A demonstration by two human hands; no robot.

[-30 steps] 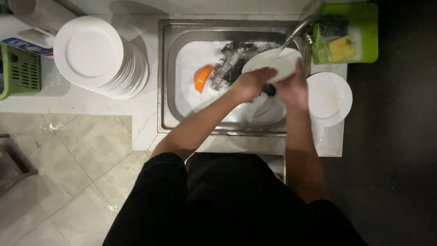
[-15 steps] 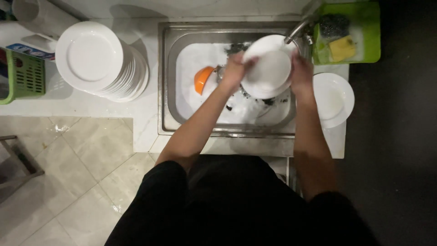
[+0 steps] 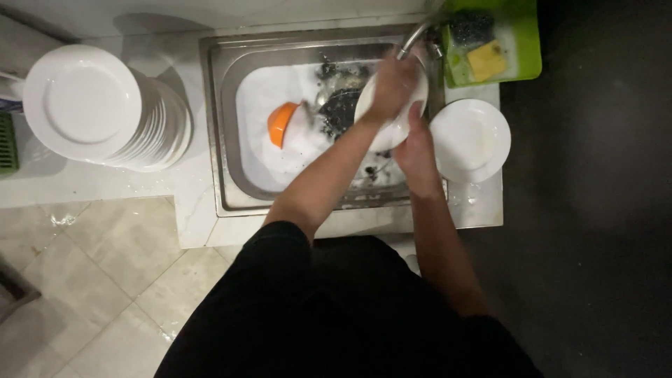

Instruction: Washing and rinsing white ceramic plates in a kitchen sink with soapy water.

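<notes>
I hold a white plate (image 3: 392,129) over the right side of the metal sink (image 3: 224,140), just under the faucet (image 3: 413,35). My left hand (image 3: 393,85) lies flat on the plate's upper face. My right hand (image 3: 413,143) grips its lower edge from below. The basin holds foamy water, dark debris and an orange bowl (image 3: 280,124) tipped on its side at the left.
A tall stack of white plates (image 3: 91,108) stands on the counter left of the sink. Another white plate (image 3: 470,138) lies on the counter at the right. A green tray (image 3: 525,38) with a yellow sponge (image 3: 486,59) and a dark scrubber sits at the back right. Tiled floor lies below left.
The plate has moved up and right toward the faucet. My left hand slid from the plate's left edge onto its face, and my right hand shifted under its lower edge.
</notes>
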